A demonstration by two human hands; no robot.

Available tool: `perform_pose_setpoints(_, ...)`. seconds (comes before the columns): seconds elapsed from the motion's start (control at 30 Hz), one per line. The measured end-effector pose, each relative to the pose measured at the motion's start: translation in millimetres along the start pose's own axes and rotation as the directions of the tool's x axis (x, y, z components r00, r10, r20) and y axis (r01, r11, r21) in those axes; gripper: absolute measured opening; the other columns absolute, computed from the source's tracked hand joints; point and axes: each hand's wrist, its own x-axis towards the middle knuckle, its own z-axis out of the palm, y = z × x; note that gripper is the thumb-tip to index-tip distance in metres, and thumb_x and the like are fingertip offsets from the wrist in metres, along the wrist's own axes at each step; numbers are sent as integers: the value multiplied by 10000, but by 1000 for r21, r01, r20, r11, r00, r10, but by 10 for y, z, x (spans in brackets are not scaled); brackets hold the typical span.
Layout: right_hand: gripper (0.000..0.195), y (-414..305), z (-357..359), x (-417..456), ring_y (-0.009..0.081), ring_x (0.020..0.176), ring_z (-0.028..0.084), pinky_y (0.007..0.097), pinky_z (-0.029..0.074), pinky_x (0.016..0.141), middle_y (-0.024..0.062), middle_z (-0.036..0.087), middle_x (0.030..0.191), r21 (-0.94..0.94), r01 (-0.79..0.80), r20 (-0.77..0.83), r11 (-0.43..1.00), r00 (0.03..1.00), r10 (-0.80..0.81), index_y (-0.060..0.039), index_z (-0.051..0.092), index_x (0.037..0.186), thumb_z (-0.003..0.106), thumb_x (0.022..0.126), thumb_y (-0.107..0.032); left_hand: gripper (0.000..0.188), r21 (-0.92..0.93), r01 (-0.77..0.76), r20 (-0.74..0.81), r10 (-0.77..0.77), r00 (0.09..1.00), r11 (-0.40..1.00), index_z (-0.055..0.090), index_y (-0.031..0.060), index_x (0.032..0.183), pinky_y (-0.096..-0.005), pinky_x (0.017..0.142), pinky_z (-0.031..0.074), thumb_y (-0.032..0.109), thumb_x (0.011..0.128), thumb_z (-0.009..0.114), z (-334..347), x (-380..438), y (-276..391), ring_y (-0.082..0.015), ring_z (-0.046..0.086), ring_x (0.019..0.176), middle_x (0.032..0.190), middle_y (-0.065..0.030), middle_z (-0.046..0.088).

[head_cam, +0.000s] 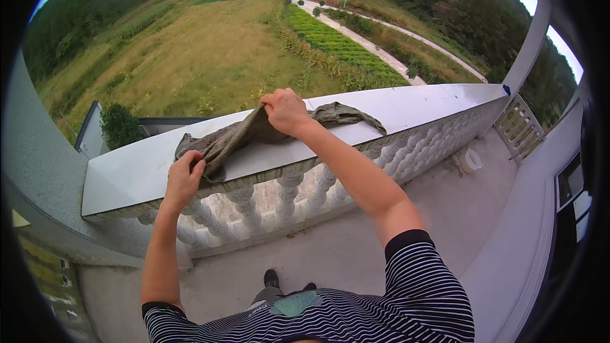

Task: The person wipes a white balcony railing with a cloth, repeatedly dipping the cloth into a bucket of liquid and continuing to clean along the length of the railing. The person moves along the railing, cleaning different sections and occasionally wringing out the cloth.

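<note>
A crumpled grey-brown cloth (238, 140) lies partly on the white top slab (138, 176) of a balcony balustrade. My left hand (186, 178) pinches its near left end, close to the slab's inner edge. With my right hand (287, 110) I grip the middle of the cloth and hold that part raised above the slab. Beyond my right hand, the other end of the cloth trails over the slab to its inner edge. The tips of some fingers are hidden in the folds.
Below the slab stand rough stone balusters (288, 193). A white bucket (471, 161) is on the concrete floor (362, 247) at the right. A small blue item (506, 89) sits at the slab's far right end. Walls rise at both sides; fields spread beyond.
</note>
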Motion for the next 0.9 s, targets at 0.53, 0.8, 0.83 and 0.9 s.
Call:
perform_pose_setpoints(0.53,191,960,-1993,-186,138,825,606,320,518,781,44,631,893,943,33,-196,330,858,476,-24,622,1020,445,949,-41,342,-134,-387,216,408,887,912,576,-9,1112,-403,988,405,145,819,662,1021,790,1160,-373,514,1165,1272,-191,521)
perform_pose_setpoints(0.8,377,2452,-1690,-1005,366,1252,376,561,340,984,175,499,1278,-379,-598,-44,706,774,632,-71,540,1232,456,915,-258,472,300,-361,393,231,890,883,492,106,1335,-617,1053,250,362,940,518,2732,872,1771,-317,387,1322,1412,-162,433)
perform_pose_setpoints(0.83,409,2389,-1539,-1057,381,1255,390,597,319,998,181,502,1280,-362,-521,-29,773,835,549,-113,537,1260,437,946,-355,470,357,-356,394,207,895,864,490,117,1343,-622,1062,239,377,951,494,2917,911,1820,-312,375,1335,1421,-160,427)
perform_pose_setpoints(0.9,467,2421,-1224,-1125,430,1306,341,644,272,1017,191,470,1348,-321,-433,28,842,885,466,-214,511,1328,440,945,-471,454,493,-292,328,136,935,820,482,143,1364,-628,1068,222,389,990,405,3197,897,2001,-297,350,1360,1442,-141,418)
